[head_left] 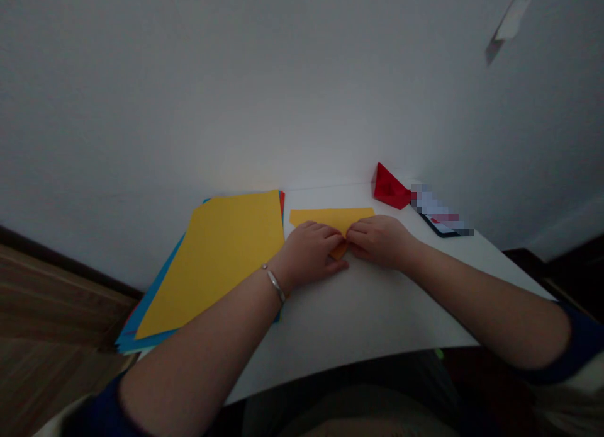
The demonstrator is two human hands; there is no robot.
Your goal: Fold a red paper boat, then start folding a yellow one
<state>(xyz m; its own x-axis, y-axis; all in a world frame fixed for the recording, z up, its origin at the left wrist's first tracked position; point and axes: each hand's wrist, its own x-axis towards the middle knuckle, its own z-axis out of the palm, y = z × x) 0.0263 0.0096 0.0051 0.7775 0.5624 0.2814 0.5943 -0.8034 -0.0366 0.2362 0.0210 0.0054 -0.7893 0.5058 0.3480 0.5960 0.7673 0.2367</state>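
Note:
A folded piece of yellow paper (330, 216) lies on the white table, its long straight edge towards the wall and a point towards me. My left hand (314, 251) rests over its left part, fingertips at the middle of the paper and thumb stretched along the table below. From the other side, my right hand (377, 240) pinches the paper near the same middle spot, fingers curled. The fingertips of both hands almost meet there. Both hands cover much of the paper's lower portion, so the exact fold under them is hidden.
Left of my hands lies a stack of coloured sheets (226, 254), yellow on top with blue and red edges showing. A red folded paper boat (389, 188) stands at the back right, beside a phone (441, 216) with a blurred screen. A wall (302, 97) borders the white table (377, 311).

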